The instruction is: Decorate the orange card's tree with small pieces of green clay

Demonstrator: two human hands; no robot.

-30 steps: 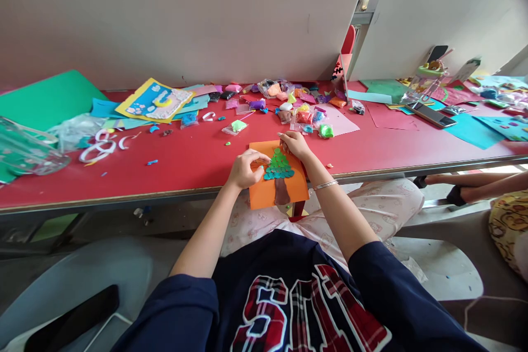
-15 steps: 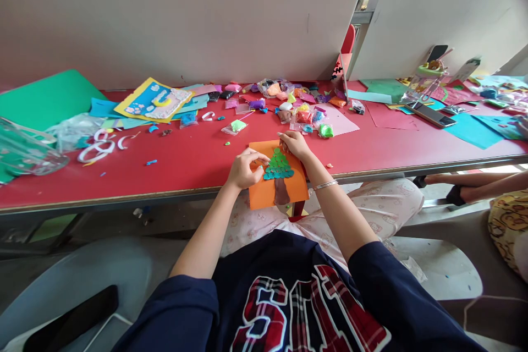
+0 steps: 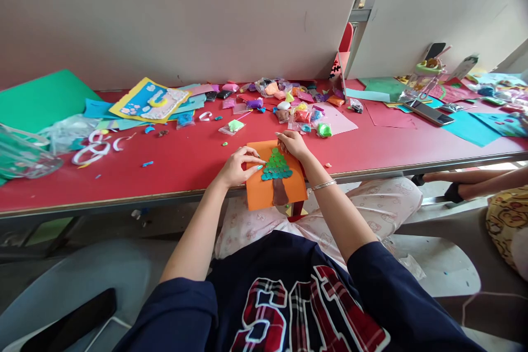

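An orange paper card [image 3: 256, 193] lies on the near edge of the red table, its lower part sticking out over my lap. On it is a clay tree with a brown trunk [image 3: 280, 193] and a crown [image 3: 277, 166] of small overlapping pieces, light green on top and blue-green below. My left hand [image 3: 239, 168] is at the card's left side, thumb and fingers apart, fingertips by the crown's left edge. My right hand [image 3: 293, 144] rests over the card's top edge with bent fingers near the treetop. What its fingertips hold, if anything, is hidden.
Bagged coloured clay [image 3: 302, 116] is heaped beyond the card. Left are a yellow-bordered picture [image 3: 150, 100], white strips [image 3: 91, 153] and a clear container [image 3: 28, 157]. At right lie a phone [image 3: 429, 113] and blue paper [image 3: 472, 129]. A white partition [image 3: 181, 16] stands behind.
My left hand has drawn slightly back to the left, and its fingers have straightened a little beside the crown. My right hand stays at the card's top. The view has shifted slightly.
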